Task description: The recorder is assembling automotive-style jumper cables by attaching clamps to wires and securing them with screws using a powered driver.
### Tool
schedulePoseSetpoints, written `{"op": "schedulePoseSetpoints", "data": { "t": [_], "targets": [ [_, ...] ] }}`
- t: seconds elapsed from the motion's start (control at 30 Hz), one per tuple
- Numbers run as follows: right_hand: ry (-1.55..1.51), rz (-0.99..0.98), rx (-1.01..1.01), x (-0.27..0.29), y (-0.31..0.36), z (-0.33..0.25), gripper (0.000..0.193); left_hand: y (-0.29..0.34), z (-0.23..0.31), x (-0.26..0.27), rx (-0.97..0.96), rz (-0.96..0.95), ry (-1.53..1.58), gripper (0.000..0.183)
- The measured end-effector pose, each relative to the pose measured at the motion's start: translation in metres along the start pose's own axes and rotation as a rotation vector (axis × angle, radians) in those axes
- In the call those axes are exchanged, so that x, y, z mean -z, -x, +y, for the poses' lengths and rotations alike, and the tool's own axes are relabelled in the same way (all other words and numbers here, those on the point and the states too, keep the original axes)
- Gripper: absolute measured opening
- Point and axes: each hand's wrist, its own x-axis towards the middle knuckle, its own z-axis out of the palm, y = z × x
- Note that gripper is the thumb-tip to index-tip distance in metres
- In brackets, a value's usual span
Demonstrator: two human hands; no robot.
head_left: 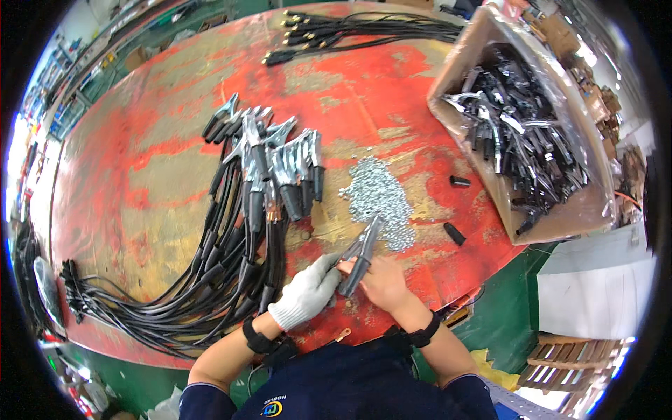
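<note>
A spring clamp (364, 252) with silver jaws and black handle sleeves is between my hands, its jaws pointing away from me. My left hand (308, 292), in a white knitted glove, is closed at the clamp's left side. My bare right hand (381, 283) grips it from the right, the fingers partly hidden behind the handle. A copper cable lug (342, 334) lies at the table's near edge below my hands. Just beyond the jaws spreads a pile of small shiny metal parts (378, 199), too small to name exactly.
Black cables (217, 280) with clamps (262, 150) on their ends curve across the left. More cables (364, 31) lie at the far edge. On the right a plastic-lined cardboard box (455, 105) holds many clamps. Loose black sleeves (454, 233) lie near it on the red worn table (168, 154).
</note>
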Motion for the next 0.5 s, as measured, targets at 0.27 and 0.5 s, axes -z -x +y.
{"op": "schedulePoseSetpoints", "data": {
  "t": [0.27, 0.5],
  "targets": [
    [-0.037, 0.134, -0.067, 0.017, 0.009, -0.028, 0.026, 0.026, -0.016, -0.015, -0.347, 0.172, -0.280, 0.032],
    [-0.067, 0.027, 0.077, 0.005, 0.046, -0.018, 0.030, 0.062, -0.008, -0.035, -0.462, 0.168, -0.142, 0.029]
  ]
}}
